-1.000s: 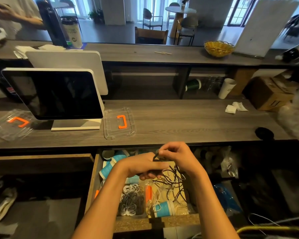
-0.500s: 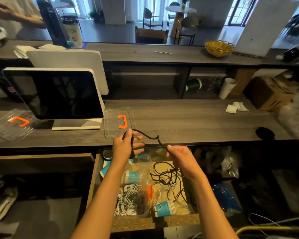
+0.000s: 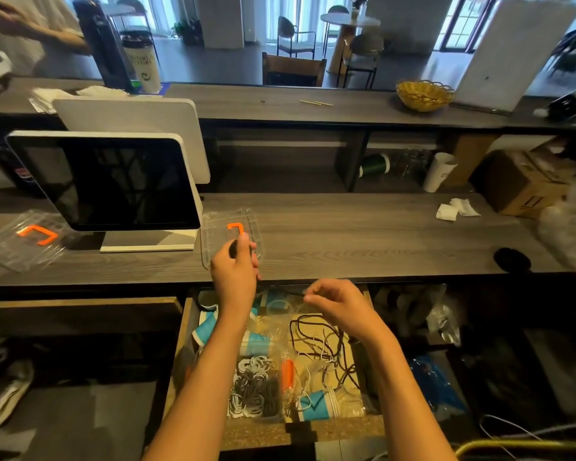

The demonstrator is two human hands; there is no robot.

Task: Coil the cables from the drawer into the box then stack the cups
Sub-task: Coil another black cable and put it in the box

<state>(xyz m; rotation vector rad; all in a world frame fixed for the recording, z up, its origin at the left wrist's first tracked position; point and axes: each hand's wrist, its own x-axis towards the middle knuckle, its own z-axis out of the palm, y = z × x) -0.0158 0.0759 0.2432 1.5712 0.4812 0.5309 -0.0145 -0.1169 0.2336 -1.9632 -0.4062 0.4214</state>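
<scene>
**Cable held over open drawer, hands at bench edge**

- Left hand (image 3: 235, 272): raised over the near edge of the bench (image 3: 363, 234), fingers curled round the end of a black cable (image 3: 234, 249), which sticks up above the knuckles in front of a clear lid (image 3: 231, 237).
- Right hand (image 3: 338, 302): lower and to the right, above the drawer (image 3: 185, 331), fingertips pinched together; a thin dark strand shows at the fingertips, but I cannot tell for certain that it is gripped.
- Drawer: open below the bench, between the two forearms. Loose black cables (image 3: 326, 344) lie tangled on its right side.
- Clear box (image 3: 256, 390): near left part of the drawer, holding coiled white and grey cables; an orange latch (image 3: 287, 374) shows at its right edge.
- Cups: blue-and-white paper cups, several lying at the far left of the drawer (image 3: 210, 327), one on its side at the near edge (image 3: 316, 405).
- Clear lid: orange handle, flat on the bench just right of a dark-screened monitor (image 3: 113, 181). A second clear lid (image 3: 27, 237) lies at the left end of the bench.
- Far right of the bench: cardboard box (image 3: 519, 184) and crumpled white tissue (image 3: 456, 209).
- Far counter: yellow wicker basket (image 3: 424, 94).
</scene>
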